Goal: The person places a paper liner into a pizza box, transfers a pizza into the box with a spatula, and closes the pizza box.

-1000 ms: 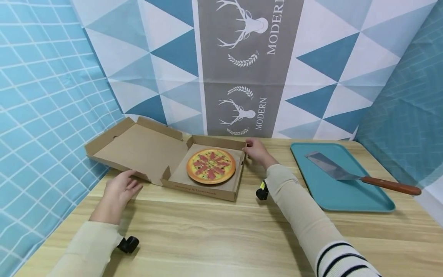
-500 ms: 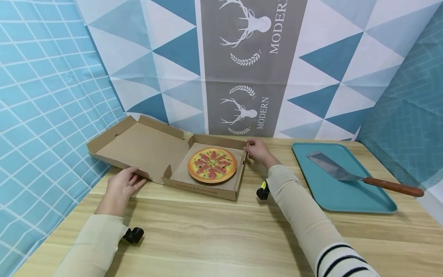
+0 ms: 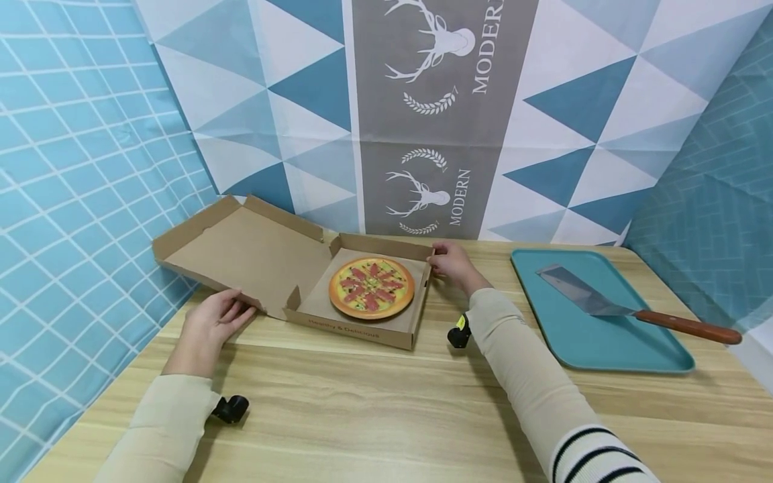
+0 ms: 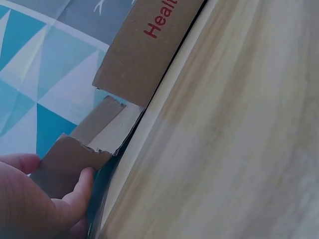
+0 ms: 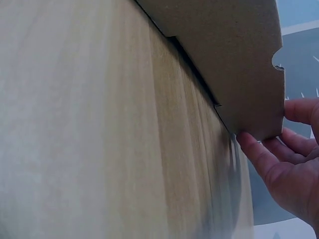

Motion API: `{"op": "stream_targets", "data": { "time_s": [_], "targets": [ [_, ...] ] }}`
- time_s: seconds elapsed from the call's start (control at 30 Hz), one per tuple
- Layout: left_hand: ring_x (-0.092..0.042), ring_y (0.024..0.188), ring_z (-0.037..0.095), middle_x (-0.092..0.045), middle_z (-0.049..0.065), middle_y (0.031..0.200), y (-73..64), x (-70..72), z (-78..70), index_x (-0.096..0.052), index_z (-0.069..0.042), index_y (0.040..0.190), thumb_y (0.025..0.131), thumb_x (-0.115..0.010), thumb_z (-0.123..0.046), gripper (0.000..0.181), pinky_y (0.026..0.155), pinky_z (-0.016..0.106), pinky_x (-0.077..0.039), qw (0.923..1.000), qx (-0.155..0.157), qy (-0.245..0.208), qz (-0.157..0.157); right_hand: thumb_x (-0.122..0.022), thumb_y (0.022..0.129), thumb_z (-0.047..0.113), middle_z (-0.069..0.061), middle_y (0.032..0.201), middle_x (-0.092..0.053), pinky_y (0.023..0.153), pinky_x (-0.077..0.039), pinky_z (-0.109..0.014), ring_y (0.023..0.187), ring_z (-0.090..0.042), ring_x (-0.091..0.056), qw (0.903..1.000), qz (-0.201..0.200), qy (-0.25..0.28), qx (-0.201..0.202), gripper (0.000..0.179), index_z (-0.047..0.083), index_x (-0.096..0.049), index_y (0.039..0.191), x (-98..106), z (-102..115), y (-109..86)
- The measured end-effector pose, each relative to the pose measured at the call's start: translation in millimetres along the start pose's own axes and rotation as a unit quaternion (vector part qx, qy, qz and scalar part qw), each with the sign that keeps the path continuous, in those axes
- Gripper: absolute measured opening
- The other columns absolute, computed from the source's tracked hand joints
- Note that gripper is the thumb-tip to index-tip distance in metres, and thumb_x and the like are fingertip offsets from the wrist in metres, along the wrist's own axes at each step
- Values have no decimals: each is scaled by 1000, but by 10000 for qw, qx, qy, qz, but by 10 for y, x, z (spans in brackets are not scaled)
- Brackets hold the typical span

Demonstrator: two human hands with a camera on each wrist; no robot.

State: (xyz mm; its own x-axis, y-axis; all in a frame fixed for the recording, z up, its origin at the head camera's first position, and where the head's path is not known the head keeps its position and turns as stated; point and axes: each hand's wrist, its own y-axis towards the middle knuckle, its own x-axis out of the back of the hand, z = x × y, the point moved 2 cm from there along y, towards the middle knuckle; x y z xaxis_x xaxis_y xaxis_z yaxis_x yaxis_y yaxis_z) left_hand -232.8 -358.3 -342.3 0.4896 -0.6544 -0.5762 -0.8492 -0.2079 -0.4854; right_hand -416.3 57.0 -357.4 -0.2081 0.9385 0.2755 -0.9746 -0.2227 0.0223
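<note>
A brown cardboard pizza box (image 3: 350, 330) stands on the table with its lid (image 3: 241, 251) folded out to the left, tilted up at its far left side. Inside the tray part lies a round pizza (image 3: 371, 288) with red strips on top. My left hand (image 3: 208, 325) pinches the lid's front flap (image 4: 70, 164), the thumb at its upper edge and a finger against its outer face. At the box's far right corner, my right hand (image 3: 451, 265) holds the cardboard wall (image 5: 239, 64), with fingertips at its upper and lower edges.
A teal tray (image 3: 580, 349) stands on the right of the wooden table (image 3: 374, 416). Across it lies a spatula (image 3: 580, 292), its wooden handle (image 3: 688, 327) jutting past the tray's right edge. Patterned wall sheets rise behind and left of the box.
The lid's far left part has risen slightly, and my left hand has shifted a little up and to the right onto the flap. My right hand stays at the box corner.
</note>
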Motion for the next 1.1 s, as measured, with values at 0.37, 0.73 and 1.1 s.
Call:
{"op": "stream_targets", "data": {
  "time_s": [0.37,0.73,1.1],
  "targets": [
    [-48,116,8,-52,-6,115,-5,23,-60,-35,-26,136,94,-56,5,57,111,33,-31,9961,-303,396,724,-54,90,-9,-30,134,-47,91,-53,-34,109,-33,-56,9998,27,-181,83,54,-14,-37,140,-1,46,-37],
    [-61,101,8,-56,-6,114,-85,-48,-56,-12,-16,156,90,-62,7,86,78,33,-58,9743,-1433,1413,1013,-59,90,-4,-28,132,-49,95,-51,-36,115,-35,-54,9975,48,-703,41,53,-14,-41,138,65,42,-102],
    [-57,96,13,-40,1,118,-112,-146,-15,-15,-8,155,87,-66,8,87,83,32,-56,9450,-2148,2298,900,-66,85,2,-27,122,-56,95,-49,-41,113,-36,-54,9893,-246,-1418,225,47,-12,-51,127,112,28,-259]
  ]
}}
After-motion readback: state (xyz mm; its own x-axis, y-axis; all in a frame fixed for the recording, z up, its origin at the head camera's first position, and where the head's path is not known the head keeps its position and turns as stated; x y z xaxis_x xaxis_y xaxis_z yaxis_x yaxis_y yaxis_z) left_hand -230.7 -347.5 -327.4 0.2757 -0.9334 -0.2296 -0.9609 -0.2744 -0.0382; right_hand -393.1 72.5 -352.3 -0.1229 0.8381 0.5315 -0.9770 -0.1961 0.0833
